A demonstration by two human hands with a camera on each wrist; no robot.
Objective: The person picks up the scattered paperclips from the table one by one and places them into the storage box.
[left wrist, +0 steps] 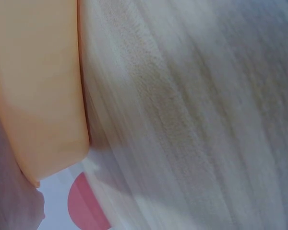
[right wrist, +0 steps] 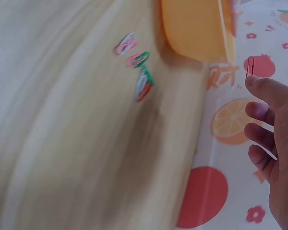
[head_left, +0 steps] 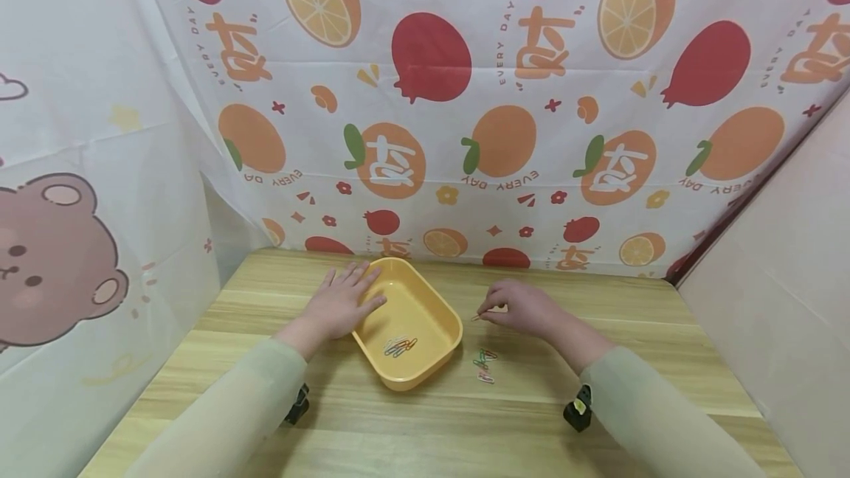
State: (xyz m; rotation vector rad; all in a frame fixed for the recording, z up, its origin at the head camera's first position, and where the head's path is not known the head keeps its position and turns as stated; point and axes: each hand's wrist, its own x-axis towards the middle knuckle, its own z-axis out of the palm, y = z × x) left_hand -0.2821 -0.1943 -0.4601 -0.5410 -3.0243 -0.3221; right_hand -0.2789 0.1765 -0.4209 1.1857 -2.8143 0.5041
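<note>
One fruit-printed cloth [head_left: 372, 94], hung behind the far edge of the worktop. One worktop [head_left: 505, 434], wood-grained. Two pale sleeves: left sleeve [head_left: 226, 404] from the near left corner, right sleeve [head_left: 657, 404] from the near right. One yellow tray [head_left: 415, 305], rounded corners, towards the far edge and left of middle; long axis from far to near, slanting slightly right as it nears the front. One left hand [head_left: 339, 306], laid over the tray's left rim, fingers straight and spread, thumb reaching over the inside. One right hand [head_left: 521, 307], just right of the tray. Several loose clips [head_left: 483, 360], green, pink, white and red, on the worktop beside the tray's near right side, closer to the front edge than the right hand. Several boxed clips [head_left: 401, 347], heaped inside the tray at its near end. One single clip [right wrist: 251, 66], reddish, pinched between right thumb and forefinger, apart from the tray; its long axis points leftward at the right rim, the right fingertips being nearest that rim. Pose: right forearm angled to far left, remaining fingers loosely curled; height above the worktop uncertain.
</note>
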